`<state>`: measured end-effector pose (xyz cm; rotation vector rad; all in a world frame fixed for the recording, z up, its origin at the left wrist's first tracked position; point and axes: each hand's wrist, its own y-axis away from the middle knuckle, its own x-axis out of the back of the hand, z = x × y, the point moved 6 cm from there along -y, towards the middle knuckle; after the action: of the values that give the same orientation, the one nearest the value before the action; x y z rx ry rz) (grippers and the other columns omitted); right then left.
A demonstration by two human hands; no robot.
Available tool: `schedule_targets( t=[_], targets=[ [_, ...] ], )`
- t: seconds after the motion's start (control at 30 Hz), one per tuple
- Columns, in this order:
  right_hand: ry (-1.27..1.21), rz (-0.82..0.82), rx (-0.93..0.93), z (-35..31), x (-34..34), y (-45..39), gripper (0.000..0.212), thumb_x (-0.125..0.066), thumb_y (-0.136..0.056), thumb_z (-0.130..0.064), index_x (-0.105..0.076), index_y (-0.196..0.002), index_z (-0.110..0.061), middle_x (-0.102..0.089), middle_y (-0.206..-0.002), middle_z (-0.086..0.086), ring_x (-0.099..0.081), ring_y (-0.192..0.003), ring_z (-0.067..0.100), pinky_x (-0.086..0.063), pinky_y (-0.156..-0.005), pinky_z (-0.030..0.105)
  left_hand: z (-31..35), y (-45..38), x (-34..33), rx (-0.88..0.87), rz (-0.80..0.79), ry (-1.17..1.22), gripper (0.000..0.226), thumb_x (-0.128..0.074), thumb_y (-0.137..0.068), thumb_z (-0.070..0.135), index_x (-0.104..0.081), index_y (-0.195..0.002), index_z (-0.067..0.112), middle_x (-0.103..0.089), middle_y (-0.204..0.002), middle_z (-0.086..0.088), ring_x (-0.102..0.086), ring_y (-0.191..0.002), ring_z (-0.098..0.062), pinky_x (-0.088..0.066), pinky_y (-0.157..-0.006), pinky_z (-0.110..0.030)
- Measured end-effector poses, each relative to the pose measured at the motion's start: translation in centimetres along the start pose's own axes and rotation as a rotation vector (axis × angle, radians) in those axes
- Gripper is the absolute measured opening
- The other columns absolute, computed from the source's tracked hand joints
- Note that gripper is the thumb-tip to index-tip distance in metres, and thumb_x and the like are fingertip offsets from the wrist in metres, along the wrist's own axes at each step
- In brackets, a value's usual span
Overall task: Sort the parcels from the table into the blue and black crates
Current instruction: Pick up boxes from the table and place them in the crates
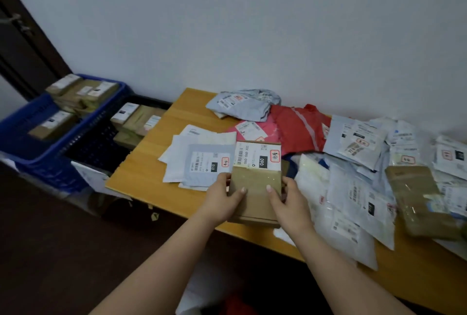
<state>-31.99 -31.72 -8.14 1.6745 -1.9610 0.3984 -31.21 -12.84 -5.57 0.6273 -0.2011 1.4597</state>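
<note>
I grip the brown cardboard box (255, 183) between my left hand (222, 198) and right hand (288, 201), thumbs on top, just above the desk (151, 163) edge; it looks stiff and light, its taped face maybe slick, so its side edges seem the safest hold.

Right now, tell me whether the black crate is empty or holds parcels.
Holds parcels: several brown cardboard boxes with white labels lie inside the black crate, beside the blue crate.
</note>
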Motion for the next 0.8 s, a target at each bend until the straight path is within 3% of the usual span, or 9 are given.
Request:
schedule_targets(
  t=[0.23,0.47,0.57,0.8],
  targets=[
    [0.297,-0.113,0.168,-8.8,-12.8,1.1,0.043,-0.043,-0.095,-0.052,-0.046,-0.126,-0.023,-0.067,-0.113,0.003,-0.064,-0.1,0.029,-0.052,-0.079,0.039,-7.9,-0.4,13.3,0.013,0.081,-0.012,0.052,-0.066,-0.09,0.02,-0.045,-0.137,0.011,-0.058,-0.131,-0.008,-0.058,-0.113,-0.024,-0.048,-0.097,-0.036],
    [0.274,-0.174,0.217,-17.8,-26.2,3.4,0.04,-0.043,-0.097,-0.049,-0.047,-0.126,-0.021,-0.066,-0.113,0.003,-0.063,-0.1,0.026,-0.047,-0.074,0.032,-15.6,-0.2,27.7,0.033,0.164,-0.092,0.049,-0.066,-0.091,0.026,-0.049,-0.136,0.015,-0.06,-0.128,-0.002,-0.057,-0.116,-0.018,-0.046,-0.091,-0.027],
    [0.298,-0.198,0.234,-20.4,-30.1,3.6,0.042,-0.043,-0.097,-0.049,-0.044,-0.13,-0.024,-0.064,-0.118,-0.001,-0.063,-0.103,0.023,-0.048,-0.078,0.034,-18.4,-0.3,31.5,0.053,0.19,-0.067,0.052,-0.066,-0.09,0.024,-0.047,-0.138,0.017,-0.06,-0.127,-0.001,-0.056,-0.113,-0.017,-0.04,-0.085,-0.021],
    [0.319,-0.27,0.29,-23.8,-36.2,1.7,0.042,-0.045,-0.097,-0.047,-0.044,-0.132,-0.024,-0.063,-0.121,-0.003,-0.061,-0.106,0.02,-0.045,-0.076,0.031,-22.9,-2.9,35.6,0.102,0.151,-0.056,0.054,-0.066,-0.09,0.02,-0.044,-0.14,0.018,-0.058,-0.13,-0.003,-0.054,-0.119,-0.021,-0.04,-0.093,-0.024]
  ],
)
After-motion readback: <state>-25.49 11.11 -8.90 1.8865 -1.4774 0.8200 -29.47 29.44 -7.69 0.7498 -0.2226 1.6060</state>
